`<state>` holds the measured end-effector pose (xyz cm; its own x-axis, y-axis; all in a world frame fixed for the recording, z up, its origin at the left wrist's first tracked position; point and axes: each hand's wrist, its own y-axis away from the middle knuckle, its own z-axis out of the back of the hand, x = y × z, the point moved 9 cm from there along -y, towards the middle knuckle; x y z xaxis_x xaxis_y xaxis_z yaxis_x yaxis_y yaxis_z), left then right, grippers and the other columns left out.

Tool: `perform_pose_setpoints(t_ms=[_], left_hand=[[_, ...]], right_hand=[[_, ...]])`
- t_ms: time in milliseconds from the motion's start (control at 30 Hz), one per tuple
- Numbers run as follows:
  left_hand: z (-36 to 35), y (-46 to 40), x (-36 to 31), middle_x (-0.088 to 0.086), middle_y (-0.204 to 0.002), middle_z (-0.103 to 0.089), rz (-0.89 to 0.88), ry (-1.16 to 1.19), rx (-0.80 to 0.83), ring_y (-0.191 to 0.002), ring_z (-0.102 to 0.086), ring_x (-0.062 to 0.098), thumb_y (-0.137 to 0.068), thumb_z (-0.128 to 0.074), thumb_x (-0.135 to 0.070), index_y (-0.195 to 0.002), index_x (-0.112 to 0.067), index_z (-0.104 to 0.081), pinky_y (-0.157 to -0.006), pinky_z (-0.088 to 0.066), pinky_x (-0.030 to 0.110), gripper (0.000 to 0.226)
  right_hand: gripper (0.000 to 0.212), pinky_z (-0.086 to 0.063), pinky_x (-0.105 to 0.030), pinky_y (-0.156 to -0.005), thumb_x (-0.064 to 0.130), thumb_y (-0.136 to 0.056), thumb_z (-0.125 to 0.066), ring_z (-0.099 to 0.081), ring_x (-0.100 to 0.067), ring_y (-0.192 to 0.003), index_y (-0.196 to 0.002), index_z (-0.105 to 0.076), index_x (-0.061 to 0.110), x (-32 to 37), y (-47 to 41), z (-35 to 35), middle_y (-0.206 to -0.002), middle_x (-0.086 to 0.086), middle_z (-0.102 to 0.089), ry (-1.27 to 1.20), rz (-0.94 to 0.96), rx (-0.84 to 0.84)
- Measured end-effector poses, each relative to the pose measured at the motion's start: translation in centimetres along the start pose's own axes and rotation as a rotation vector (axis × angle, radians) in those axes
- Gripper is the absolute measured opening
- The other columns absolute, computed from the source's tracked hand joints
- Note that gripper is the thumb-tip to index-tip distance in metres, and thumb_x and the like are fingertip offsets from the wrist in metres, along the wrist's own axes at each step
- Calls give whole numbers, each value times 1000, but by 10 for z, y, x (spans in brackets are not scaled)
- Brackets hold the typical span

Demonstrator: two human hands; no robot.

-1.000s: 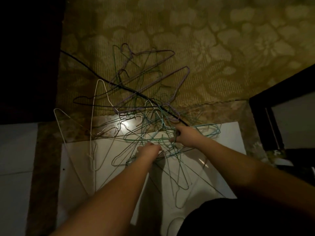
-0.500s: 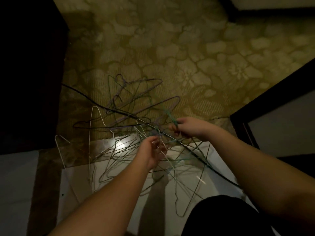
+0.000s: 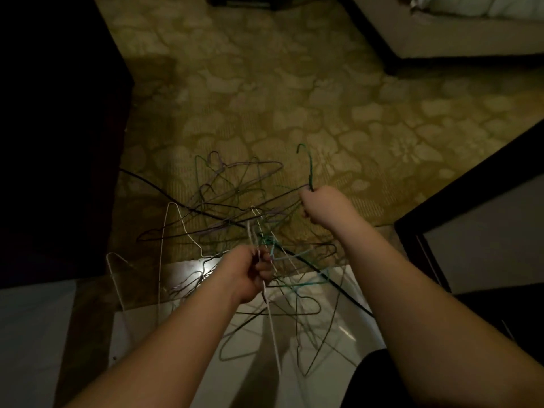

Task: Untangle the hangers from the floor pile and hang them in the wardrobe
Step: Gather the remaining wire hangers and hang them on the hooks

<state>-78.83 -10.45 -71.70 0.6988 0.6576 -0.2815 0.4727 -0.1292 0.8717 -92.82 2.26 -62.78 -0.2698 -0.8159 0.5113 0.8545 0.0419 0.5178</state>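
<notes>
A tangled pile of thin wire hangers [image 3: 235,201], white, green, purple and dark, lies on the patterned floor and a white board. My right hand [image 3: 323,206] grips the neck of a green hanger [image 3: 309,169], whose hook sticks up above the fist; the hanger is raised clear of the pile's right side. My left hand [image 3: 250,272] grips several hanger wires, among them a white one [image 3: 272,334] that runs down toward me, lifted a little above the board. The lower hangers trail from both hands, still interlocked.
A black cable [image 3: 164,191] runs diagonally through the pile. A white board [image 3: 176,319] lies on the floor near me. Dark furniture [image 3: 53,142] stands at the left, a dark-framed panel [image 3: 485,231] at the right, and a bed edge [image 3: 441,30] at the top right.
My right hand has risen and moved right, pulling the green hanger's hook up out of the pile. My left hand has lifted its bundle slightly. The view has tilted upward.
</notes>
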Motion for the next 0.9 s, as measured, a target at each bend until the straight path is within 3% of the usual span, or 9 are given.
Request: perform_pose_setpoints(t_ms=[33,133,233,333,400,567,733,833,900], left_hand=[[-5,3,-2,1,-49,-43,4,-18,26,-31,-24,5,-97,-27,-3,-80,-6,-47,-31,-17,14,27],[-10,10,-9,-1,-51,-39,27,-46,61,-28,-23,5,-100,-26,-7,-82,-4,-49,-29,-12,15,30],[-6,21,-23,-1,-49,-38,19,-57,89,-28,-22,5,-99,-28,-8,-88,-2,-53,-28,-12,14,28],[7,27,-35,-2,-49,-36,-4,-124,98,-29,-20,4,-98,-31,-8,-92,-2,-55,-28,-11,15,26],[19,24,-40,-3,-48,-36,-19,-153,77,-29,-20,5,-97,-33,-9,-92,-4,-56,-29,-11,15,23],[29,16,-43,-4,-49,-39,-33,-117,55,-29,-23,4,-100,-39,-19,-85,-8,-56,-27,-15,13,25],[19,17,-45,0,-61,-54,-104,-283,19,-40,-36,6,-100,-39,-52,-95,-9,-56,-30,-19,15,46],[10,20,-49,0,-67,-56,-176,-337,37,-44,-40,8,-86,-32,-77,-97,-12,-59,-32,-20,15,71],[8,22,-51,2,-76,-59,-226,-411,36,-45,-38,7,-71,-31,-85,-110,-9,-63,-34,-22,15,91]], right_hand=[[35,-49,-36,-82,28,-99,-37,-62,-31,-93,-102,-61,3,-4,2,-5,-110,-19,-67,41,-11,19],[29,-42,-28,-60,28,-100,-39,-53,-19,-64,-98,-58,7,-12,7,-5,-95,-12,-63,-7,-43,35],[26,-35,-28,-52,32,-96,-46,-46,-16,-62,-113,-54,14,-5,0,15,-95,-9,-58,-191,14,-86],[44,-42,-33,-67,39,-95,-47,-53,-20,-79,-132,-47,16,9,-2,16,-106,-6,-58,-232,81,-123],[44,-43,-35,-74,35,-97,-45,-54,-20,-83,-133,-48,10,13,-2,7,-103,-5,-61,-180,87,-98],[26,-43,-27,-56,16,-101,-40,-57,-12,-61,-123,-52,9,16,7,-13,-80,0,-66,-355,18,5],[18,-45,-25,-61,16,-99,-45,-63,-17,-78,-103,-61,10,35,17,-47,-99,-5,-74,-435,72,170],[23,-50,-34,-77,16,-93,-50,-67,-17,-91,-109,-66,17,41,17,-66,-101,-2,-73,-302,141,209],[24,-51,-43,-90,13,-91,-53,-67,-23,-100,-108,-69,18,43,17,-81,-104,-5,-72,-284,153,276]])
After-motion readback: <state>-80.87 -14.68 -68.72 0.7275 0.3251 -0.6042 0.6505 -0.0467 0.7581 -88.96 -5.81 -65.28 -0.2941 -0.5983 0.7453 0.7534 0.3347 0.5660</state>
